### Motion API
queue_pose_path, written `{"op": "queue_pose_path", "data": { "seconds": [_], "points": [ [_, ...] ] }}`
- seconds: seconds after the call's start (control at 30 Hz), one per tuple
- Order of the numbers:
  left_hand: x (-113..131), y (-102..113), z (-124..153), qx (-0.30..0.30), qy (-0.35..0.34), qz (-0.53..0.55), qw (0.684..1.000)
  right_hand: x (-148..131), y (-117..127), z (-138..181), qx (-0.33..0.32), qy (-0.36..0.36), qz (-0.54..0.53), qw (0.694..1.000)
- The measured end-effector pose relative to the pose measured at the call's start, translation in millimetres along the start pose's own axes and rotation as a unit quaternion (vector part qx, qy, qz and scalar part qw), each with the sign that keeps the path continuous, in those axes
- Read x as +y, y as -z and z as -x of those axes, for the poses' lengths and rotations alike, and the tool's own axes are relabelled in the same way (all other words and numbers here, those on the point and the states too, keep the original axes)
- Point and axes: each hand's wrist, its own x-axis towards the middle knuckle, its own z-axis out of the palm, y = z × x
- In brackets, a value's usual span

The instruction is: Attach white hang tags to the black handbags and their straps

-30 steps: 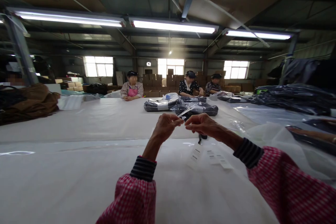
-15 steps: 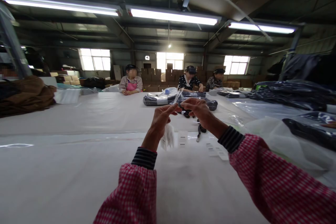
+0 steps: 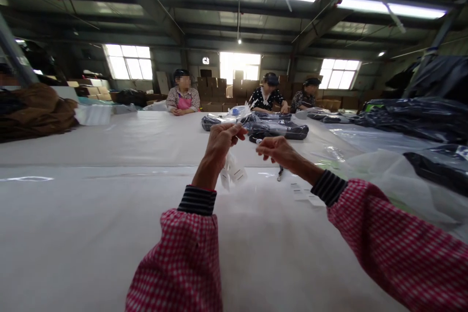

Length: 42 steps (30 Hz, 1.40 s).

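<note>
The left hand (image 3: 221, 140) is raised above the worktop (image 3: 109, 214) with its fingers pinched together on a small bunch of white paper tags (image 3: 232, 174), which hang down just under the palm, printed faces turned toward the camera. A thin clear strip, perhaps a plastic fastener, seems to stick up from the same pinch, though it is too fine to tell for sure. The right hand (image 3: 278, 150) sits just beside it, a little lower and to the right, its fingertips drawn close together with the forefinger pointing at the left hand; whether it grips anything is too small to tell. The two hands are near but not touching. Below the right wrist, a few more loose tags (image 3: 302, 194) lie flat on the worktop, and a small dark object (image 3: 280, 173) rests just beyond them. Farther back, past both hands, a pile of dark bagged garments (image 3: 272, 128) lies on the worktop, partly hidden by the raised fingers. Clear plastic bags (image 3: 387, 175) and more dark wrapped garments (image 3: 420, 124) crowd the right side. A brown heap of cloth (image 3: 38, 112) lies at the far left. Three people (image 3: 183, 99) sit at the far edge, with cardboard boxes (image 3: 215, 95) stacked behind them.
</note>
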Motion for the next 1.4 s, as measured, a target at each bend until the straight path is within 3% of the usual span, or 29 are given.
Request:
{"op": "queue_pose_path", "data": {
  "seconds": [0.1, 0.23, 0.43, 0.53, 0.63, 0.8, 0.9, 0.97, 1.07, 1.2, 1.4],
  "points": [
    [3.5, 2.2, -0.5, 0.028, 0.004, 0.003, 1.000, 27.8, -11.2, 28.6, -0.150, 0.048, 0.182, 0.970],
    [5.3, 0.4, 2.0, 0.039, 0.030, 0.018, 0.999, 31.1, -32.9, 62.6, -0.276, 0.183, 0.319, 0.888],
    [7.7, -3.8, 3.7, 0.037, 0.030, 0.007, 0.999, 4.0, -47.3, 75.9, -0.266, 0.348, 0.489, 0.754],
    [10.1, -4.4, 3.8, 0.039, 0.022, -0.009, 0.999, 1.4, -53.4, 74.5, -0.250, 0.368, 0.528, 0.723],
    [10.9, -4.6, 2.6, 0.041, 0.017, -0.017, 0.999, 10.5, -58.7, 69.0, -0.250, 0.316, 0.508, 0.761],
    [10.0, -7.4, 4.0, 0.027, 0.018, -0.024, 0.999, 30.0, -42.5, 62.0, -0.195, 0.128, 0.357, 0.904],
    [7.8, -8.5, 5.0, 0.023, 0.010, -0.029, 0.999, 37.5, -22.6, 59.8, -0.172, 0.038, 0.265, 0.948],
    [6.1, -8.5, 4.8, 0.025, 0.010, -0.032, 0.999, 39.7, -14.5, 59.1, -0.188, 0.019, 0.232, 0.954],
    [5.5, -9.4, 4.2, 0.028, 0.016, -0.034, 0.999, 35.9, -18.5, 61.0, -0.197, 0.064, 0.226, 0.952],
    [9.1, -13.9, 4.3, 0.027, 0.014, -0.046, 0.998, 20.8, -45.0, 64.2, -0.249, 0.147, 0.275, 0.917],
    [10.0, -11.7, 2.8, 0.042, 0.012, -0.049, 0.998, 9.4, -75.4, 54.2, -0.269, 0.119, 0.326, 0.898]
  ]
}}
